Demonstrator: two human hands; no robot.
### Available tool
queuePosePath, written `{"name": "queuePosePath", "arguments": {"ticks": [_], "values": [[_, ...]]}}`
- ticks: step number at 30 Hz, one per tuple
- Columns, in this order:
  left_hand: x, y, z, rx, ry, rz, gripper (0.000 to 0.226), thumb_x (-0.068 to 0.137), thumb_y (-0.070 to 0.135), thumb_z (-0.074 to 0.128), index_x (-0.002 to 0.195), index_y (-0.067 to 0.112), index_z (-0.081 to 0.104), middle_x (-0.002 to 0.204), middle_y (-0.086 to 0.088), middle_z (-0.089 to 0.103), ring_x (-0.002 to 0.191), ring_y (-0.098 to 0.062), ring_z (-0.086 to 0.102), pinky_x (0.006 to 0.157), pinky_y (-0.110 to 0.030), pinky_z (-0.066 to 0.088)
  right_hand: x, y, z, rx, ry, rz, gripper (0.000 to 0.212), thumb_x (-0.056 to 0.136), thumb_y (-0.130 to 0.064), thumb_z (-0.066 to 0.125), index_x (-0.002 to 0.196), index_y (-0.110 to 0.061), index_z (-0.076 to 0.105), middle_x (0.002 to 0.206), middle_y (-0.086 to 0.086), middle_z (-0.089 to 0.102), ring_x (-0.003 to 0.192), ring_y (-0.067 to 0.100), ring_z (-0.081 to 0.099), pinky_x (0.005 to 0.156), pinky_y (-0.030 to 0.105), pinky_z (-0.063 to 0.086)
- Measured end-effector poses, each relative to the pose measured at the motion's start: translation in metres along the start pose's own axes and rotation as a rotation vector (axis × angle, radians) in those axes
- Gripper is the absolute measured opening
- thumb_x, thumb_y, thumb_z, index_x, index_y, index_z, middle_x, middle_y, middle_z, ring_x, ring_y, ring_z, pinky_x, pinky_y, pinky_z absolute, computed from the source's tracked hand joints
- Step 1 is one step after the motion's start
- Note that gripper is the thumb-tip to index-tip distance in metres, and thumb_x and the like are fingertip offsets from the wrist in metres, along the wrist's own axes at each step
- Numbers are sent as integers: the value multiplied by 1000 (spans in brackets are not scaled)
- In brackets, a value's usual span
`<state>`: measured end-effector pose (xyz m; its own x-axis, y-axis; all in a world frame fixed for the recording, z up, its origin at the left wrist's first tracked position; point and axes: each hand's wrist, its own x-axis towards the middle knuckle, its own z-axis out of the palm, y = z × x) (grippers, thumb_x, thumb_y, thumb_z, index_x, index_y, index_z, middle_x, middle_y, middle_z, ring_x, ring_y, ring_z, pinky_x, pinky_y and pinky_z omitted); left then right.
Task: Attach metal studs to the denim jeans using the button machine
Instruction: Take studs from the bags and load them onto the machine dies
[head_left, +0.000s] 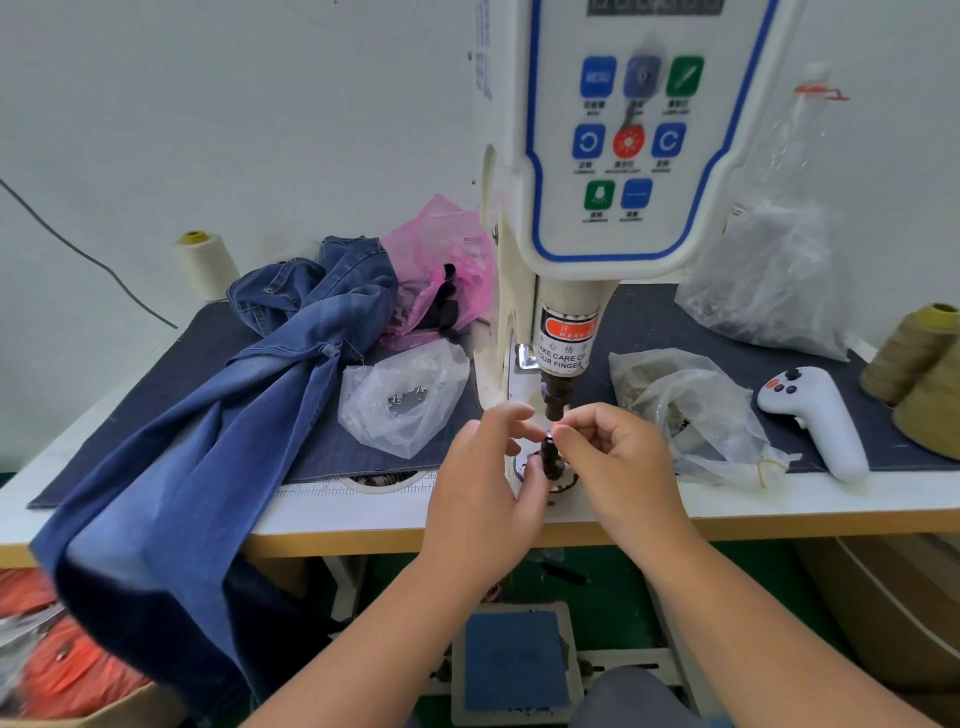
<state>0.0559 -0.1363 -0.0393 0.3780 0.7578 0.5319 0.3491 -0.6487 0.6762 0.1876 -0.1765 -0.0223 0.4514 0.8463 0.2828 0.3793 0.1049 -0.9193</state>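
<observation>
Metal is what I am loading right now: a tiny stud, lit red by the machine's pointer, sits at my fingertips just above the lower die. My right hand seems to pinch it between thumb and forefinger; it is too small for me to be sure. My left hand curls in from 9 o'clock, fingertips beside the die, steadying; I cannot tell whether it grips anything.

To do this step well, I judge I should seat the stud square on the die, directly under the punch at 12 o'clock, then pull both hands well away before touching the pedal at 6 o'clock. The punch's label warns about fingers.

Jeans lie at 9 o'clock of the die, not yet under the punch. They are mid-blue, faded in patches, bunched at the far end and draped over the desk edge toward the floor. They look soft and heavy, likely to drag.

Clear bags of small hardware flank the machine. A white handheld controller lies at 3 o'clock, thread cones beyond it.
</observation>
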Motion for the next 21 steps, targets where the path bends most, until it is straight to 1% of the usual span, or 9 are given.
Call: {"name": "queuePosePath", "arguments": {"ticks": [5, 9, 13, 17, 21], "values": [[3, 0, -2, -78, -6, -39, 48, 90, 11, 64, 114, 46, 41, 102, 21, 65, 100, -8, 59, 86, -17, 47, 1, 0, 0, 17, 2, 38, 20, 89, -12, 67, 79, -30, 70, 75, -12, 67, 72, 3, 63, 62, 12, 49], [6, 0, -2, -139, -12, -94, 51, 90, 9, 65, 107, 52, 41, 99, 24, 65, 98, -6, 60, 84, -12, 46, 3, -1, -1, 28, -6, 73, 19, 88, -13, 68, 78, -29, 71, 72, -12, 67, 68, 1, 61, 58, 10, 46], [8, 0, -1, -224, -2, -146, 48, 89, 5, 64, 105, 47, 47, 97, 23, 66, 93, -5, 61, 78, -9, 46, 5, -2, -1, 34, -10, 102, 17, 88, -13, 68, 79, -26, 71, 63, -15, 63, 59, -4, 56, 53, 10, 43], [10, 0, -1, -251, 3, -171, 43, 89, 7, 66, 104, 44, 49, 97, 24, 64, 93, -4, 61, 75, -8, 47, 5, -2, -1, 27, -3, 113, 16, 89, -14, 68, 79, -27, 72, 61, -16, 63, 57, -4, 56, 53, 12, 43], [12, -2, -1, -239, -9, -172, 40, 89, 7, 65, 103, 42, 50, 97, 24, 64, 93, -3, 61, 76, -9, 47, 4, -1, -2, 57, 7, 123, 18, 89, -14, 67, 79, -27, 72, 60, -16, 62, 57, -3, 56, 55, 14, 42]]}}
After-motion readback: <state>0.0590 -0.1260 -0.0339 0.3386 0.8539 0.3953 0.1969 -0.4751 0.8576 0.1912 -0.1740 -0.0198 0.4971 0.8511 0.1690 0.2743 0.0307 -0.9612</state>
